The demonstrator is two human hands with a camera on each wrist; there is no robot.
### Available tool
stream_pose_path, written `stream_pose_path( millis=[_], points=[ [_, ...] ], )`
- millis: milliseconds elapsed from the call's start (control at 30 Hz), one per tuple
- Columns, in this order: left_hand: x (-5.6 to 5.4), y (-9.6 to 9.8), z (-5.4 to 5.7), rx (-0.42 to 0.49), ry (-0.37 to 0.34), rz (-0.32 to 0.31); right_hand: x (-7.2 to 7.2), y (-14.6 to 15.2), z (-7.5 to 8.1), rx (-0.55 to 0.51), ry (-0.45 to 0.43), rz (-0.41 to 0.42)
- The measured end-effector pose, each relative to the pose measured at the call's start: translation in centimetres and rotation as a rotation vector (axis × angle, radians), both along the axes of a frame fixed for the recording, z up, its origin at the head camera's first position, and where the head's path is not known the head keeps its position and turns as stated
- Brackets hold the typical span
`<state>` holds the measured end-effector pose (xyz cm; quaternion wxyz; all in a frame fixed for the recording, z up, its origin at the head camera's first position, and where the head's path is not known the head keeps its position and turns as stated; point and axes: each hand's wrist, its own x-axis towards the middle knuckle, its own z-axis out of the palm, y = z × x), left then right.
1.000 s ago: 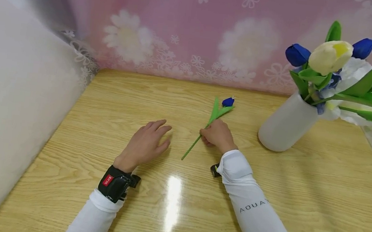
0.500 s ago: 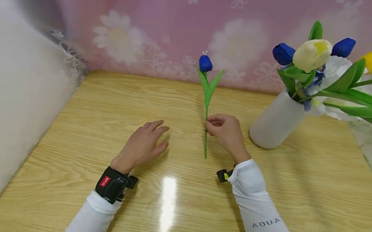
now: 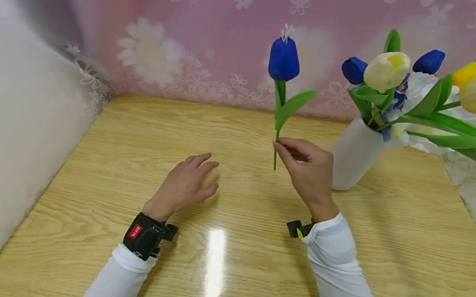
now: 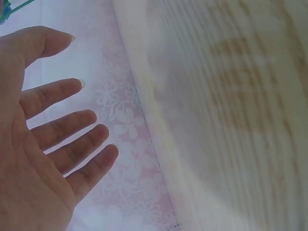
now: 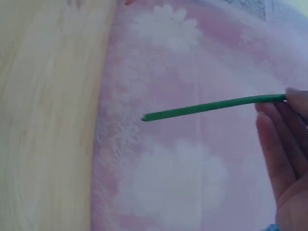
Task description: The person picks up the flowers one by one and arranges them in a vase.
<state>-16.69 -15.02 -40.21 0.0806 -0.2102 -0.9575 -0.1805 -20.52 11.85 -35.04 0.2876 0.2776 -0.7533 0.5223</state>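
Note:
Pinched by its green stem between the thumb and fingers of my right hand (image 3: 307, 168), a blue artificial tulip (image 3: 284, 60) stands upright above the table. In the right wrist view the lower end of its stem (image 5: 202, 108) sticks out free of the fingers. My left hand (image 3: 181, 186) hovers low over the wood, fingers spread and loosely bent, holding nothing. The left wrist view shows that palm and its separated fingers (image 4: 72, 130). Just behind my right hand is a white vase (image 3: 357, 154), partly hidden by it, full of artificial flowers.
The wooden table (image 3: 136, 123) ends at a pink floral curtain (image 3: 223, 35) along the back. White cloth (image 3: 21, 96) lines the left side. Out of the vase, cream tulips (image 3: 387, 71) and long green leaves (image 3: 461, 138) lean far to the right.
The blue tulip has been lifted from lying on the table to upright in my right hand, which moved up and right. My left hand has stayed in place.

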Motion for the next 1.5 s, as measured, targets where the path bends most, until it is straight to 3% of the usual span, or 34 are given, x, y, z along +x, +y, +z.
stream_pose_path(
  millis=[100, 333, 700, 833, 1200, 1367, 1500],
  points=[
    [-0.1, 0.1, -0.1, 0.005, 0.008, -0.010, 0.2, 0.5, 0.7, -0.047, 0.125, -0.062],
    [-0.4, 0.6, 0.1, 0.014, 0.056, -0.049, 0.6, 1.3, 2.1, -0.296, 0.342, -0.267],
    [-1.2, 1.6, 0.4, 0.026, 0.118, -0.087, 1.6, 2.3, 4.8, -0.510, 0.483, -0.494],
    [-1.4, 2.0, 0.8, 0.033, 0.135, -0.106, 1.6, 3.1, 5.3, -0.579, 0.536, -0.532],
    [-1.7, 2.5, 1.1, 0.026, 0.124, -0.102, 1.7, 4.8, 6.7, -0.679, 0.510, -0.560],
    [-1.6, 2.6, 0.8, 0.035, 0.111, -0.097, 0.9, 5.7, 5.7, -0.620, 0.472, -0.577],
    [-1.5, 2.6, 0.6, 0.036, 0.108, -0.096, 0.3, 6.8, 4.9, -0.545, 0.390, -0.624]
  ],
)
